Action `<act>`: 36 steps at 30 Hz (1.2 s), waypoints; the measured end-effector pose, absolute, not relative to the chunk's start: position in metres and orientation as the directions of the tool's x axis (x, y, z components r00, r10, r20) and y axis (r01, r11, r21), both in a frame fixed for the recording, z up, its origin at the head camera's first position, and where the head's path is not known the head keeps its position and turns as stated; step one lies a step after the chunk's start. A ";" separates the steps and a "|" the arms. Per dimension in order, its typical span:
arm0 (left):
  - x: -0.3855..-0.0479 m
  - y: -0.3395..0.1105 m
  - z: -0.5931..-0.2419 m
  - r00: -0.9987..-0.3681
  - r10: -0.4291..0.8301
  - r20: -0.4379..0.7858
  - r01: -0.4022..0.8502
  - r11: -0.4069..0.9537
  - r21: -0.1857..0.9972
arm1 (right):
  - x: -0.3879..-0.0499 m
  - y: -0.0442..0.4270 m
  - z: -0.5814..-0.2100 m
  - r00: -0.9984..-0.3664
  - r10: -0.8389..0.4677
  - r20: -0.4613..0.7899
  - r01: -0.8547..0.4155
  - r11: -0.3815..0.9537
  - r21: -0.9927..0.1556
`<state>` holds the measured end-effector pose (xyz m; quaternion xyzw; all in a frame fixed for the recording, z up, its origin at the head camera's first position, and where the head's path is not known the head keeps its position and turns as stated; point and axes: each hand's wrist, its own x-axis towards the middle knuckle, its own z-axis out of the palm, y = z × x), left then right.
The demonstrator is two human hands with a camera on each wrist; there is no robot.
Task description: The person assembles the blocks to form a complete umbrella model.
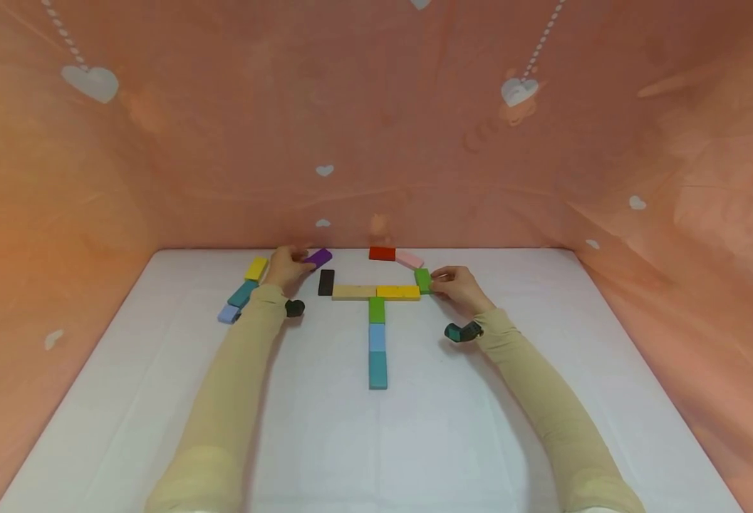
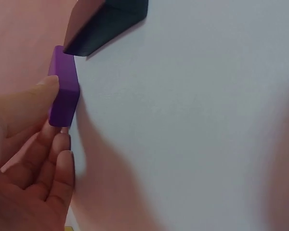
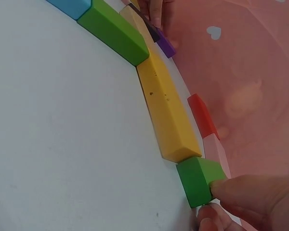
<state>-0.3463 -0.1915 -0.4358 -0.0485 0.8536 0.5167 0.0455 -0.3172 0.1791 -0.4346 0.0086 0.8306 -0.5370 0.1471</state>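
Observation:
Between thumb and fingers my left hand pinches a purple block, close to the far end of a black block. My right hand holds a green block by its outer side, at the right end of a yellow-orange block. That block lies end to end with a natural wood block. A red block and a pink block touch at the back, the pink one leading to the green. In the right wrist view, thumb and fingertips meet the green block.
Below the crossbar runs a column of a green block, a light blue block and a teal block. Left of my left hand lie a yellow block, a teal block and a periwinkle block. A pink cloth wall stands behind.

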 end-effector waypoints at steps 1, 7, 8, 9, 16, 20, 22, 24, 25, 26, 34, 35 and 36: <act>-0.346 -0.191 -0.435 -0.989 -0.039 -0.145 -0.146 0.469 0.871 | -0.317 0.179 -0.434 -0.956 -0.143 -0.255 0.174 0.422 -0.890; -0.346 -0.190 -0.431 -0.987 -0.017 -0.162 -0.147 0.518 0.842 | -0.317 0.180 -0.434 -0.957 -0.143 -0.253 0.175 0.412 -0.894; -0.346 -0.190 -0.431 -0.988 -0.010 -0.152 -0.134 0.527 0.839 | -0.317 0.180 -0.434 -0.957 -0.144 -0.252 0.174 0.411 -0.895; -0.346 -0.190 -0.430 -0.990 -0.007 -0.143 -0.125 0.532 0.838 | -0.317 0.180 -0.434 -0.957 -0.143 -0.251 0.174 0.409 -0.896; -0.343 -0.186 -0.425 -0.998 0.008 -0.057 -0.042 0.577 0.816 | -0.317 0.179 -0.435 -0.958 -0.140 -0.252 0.177 0.405 -0.897; -0.343 -0.186 -0.425 -0.998 0.005 -0.057 -0.044 0.569 0.821 | -0.316 0.179 -0.435 -0.956 -0.141 -0.258 0.181 0.411 -0.894; -0.345 -0.186 -0.425 -0.998 -0.003 -0.065 -0.056 0.554 0.831 | -0.316 0.178 -0.434 -0.956 -0.137 -0.260 0.183 0.417 -0.890; -0.346 -0.185 -0.424 -0.997 -0.016 -0.081 -0.077 0.540 0.838 | -0.316 0.178 -0.434 -0.956 -0.133 -0.260 0.183 0.421 -0.888; -0.346 -0.184 -0.424 -0.996 -0.023 -0.090 -0.088 0.530 0.844 | -0.316 0.178 -0.434 -0.957 -0.131 -0.260 0.183 0.423 -0.887; -0.346 -0.183 -0.422 -0.995 -0.028 -0.095 -0.096 0.522 0.847 | -0.316 0.178 -0.434 -0.958 -0.130 -0.256 0.179 0.425 -0.887; -0.347 -0.171 -0.415 -0.991 -0.073 -0.115 -0.135 0.405 0.904 | -0.317 0.178 -0.434 -0.961 -0.135 -0.243 0.169 0.410 -0.896; -0.348 -0.170 -0.415 -0.990 -0.075 -0.118 -0.138 0.392 0.910 | -0.317 0.178 -0.434 -0.961 -0.134 -0.242 0.169 0.408 -0.897; -0.349 -0.169 -0.415 -0.988 -0.078 -0.130 -0.149 0.368 0.918 | -0.317 0.177 -0.434 -0.961 -0.134 -0.243 0.170 0.406 -0.898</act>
